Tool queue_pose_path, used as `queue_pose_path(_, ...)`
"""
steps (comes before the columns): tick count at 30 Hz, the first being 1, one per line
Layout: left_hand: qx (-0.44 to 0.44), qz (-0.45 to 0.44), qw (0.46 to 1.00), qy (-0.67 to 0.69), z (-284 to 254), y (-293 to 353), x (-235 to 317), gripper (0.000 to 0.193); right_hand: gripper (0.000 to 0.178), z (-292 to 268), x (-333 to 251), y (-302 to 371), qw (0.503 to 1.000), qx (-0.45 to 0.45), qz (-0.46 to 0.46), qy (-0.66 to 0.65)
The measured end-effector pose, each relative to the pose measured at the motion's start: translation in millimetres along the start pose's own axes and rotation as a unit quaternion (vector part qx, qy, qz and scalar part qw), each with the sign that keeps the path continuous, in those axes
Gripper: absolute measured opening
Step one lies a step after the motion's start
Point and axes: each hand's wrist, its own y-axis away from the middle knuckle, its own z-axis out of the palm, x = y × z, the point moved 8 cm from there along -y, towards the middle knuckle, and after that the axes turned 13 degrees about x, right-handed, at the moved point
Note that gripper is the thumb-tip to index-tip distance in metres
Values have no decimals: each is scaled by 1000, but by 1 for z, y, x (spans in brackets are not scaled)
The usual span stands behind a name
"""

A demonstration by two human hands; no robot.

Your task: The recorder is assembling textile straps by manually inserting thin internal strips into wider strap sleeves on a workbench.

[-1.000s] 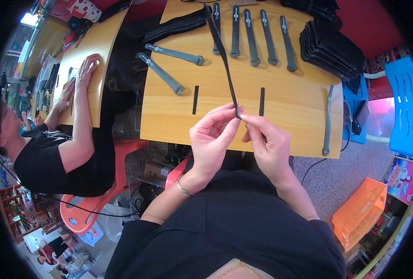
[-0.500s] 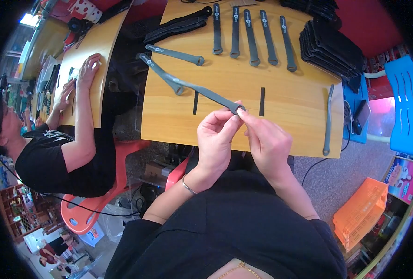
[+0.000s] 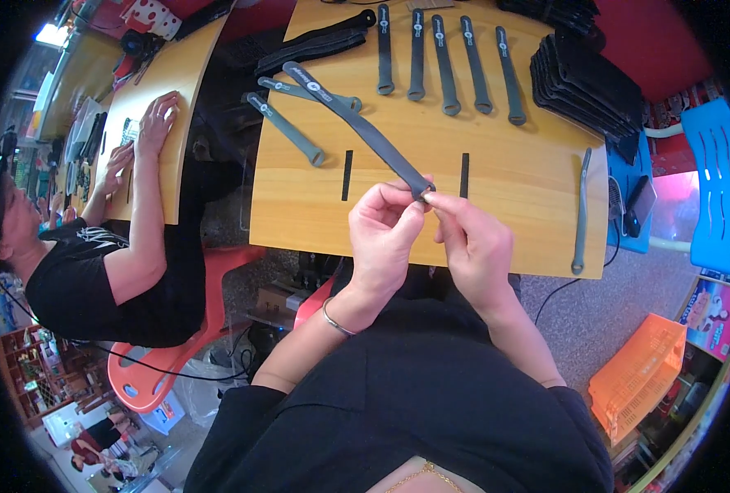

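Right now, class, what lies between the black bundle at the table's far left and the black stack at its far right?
In the head view, five grey straps lie there, side by side.

Over to the left a lamp (image 3: 52,34) glares white, and the far bench (image 3: 161,78) shines pale. The near table (image 3: 414,135) looks evenly bright, straps (image 3: 444,67) throwing soft shadows; toward the black, rounded rim, straight edges bend and detail blurs.

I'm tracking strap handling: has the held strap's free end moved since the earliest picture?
Yes. The free end of the held strap swung left, from right of the left black strip to left of it.
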Motion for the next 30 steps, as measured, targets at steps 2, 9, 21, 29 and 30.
queue_pose_path(2,-5,6,1000,-12,0,-2,1,7,24,2,5,0,999,-8,34,-24)
queue_pose_path(9,-21,7,996,-88,0,-5,4,7,19,8,21,3,974,-33,164,-151)
queue_pose_path(21,11,-5,1000,-29,1,0,1,10,23,10,17,5,978,-10,138,-157)
queue_pose_path(29,13,-5,1000,-16,-1,1,-2,8,22,10,11,6,989,11,88,-121)
queue_pose_path(30,16,-5,1000,-15,-2,1,-2,8,22,9,8,5,993,20,61,-99)
